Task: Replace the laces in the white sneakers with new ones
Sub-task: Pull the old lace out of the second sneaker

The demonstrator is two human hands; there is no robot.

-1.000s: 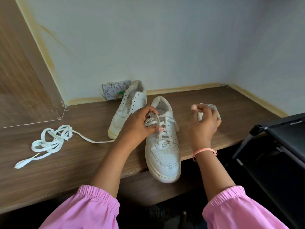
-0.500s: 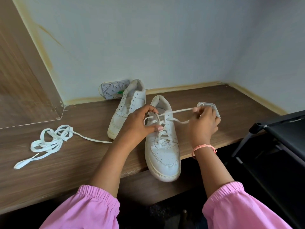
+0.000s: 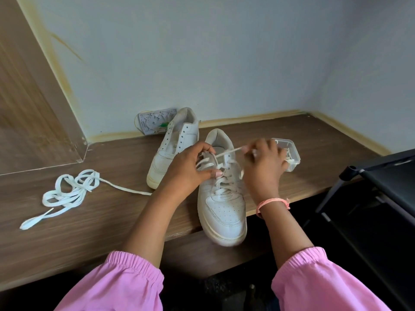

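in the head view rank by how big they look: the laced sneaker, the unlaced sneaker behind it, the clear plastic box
1. laced sneaker, though it lies nearest the camera
2. unlaced sneaker
3. clear plastic box, partly hidden by the right hand

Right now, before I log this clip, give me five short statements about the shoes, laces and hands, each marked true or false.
1. The near sneaker has a lace through its eyelets. True.
2. The far sneaker is fully laced. False: its eyelets are bare.
3. The right hand pinches a lace end that runs to the near sneaker. True.
4. The loose lace lies right of both sneakers. False: it lies left of them on the shelf.
5. The left hand rests flat on the shelf. False: it grips the near sneaker at its upper laces.
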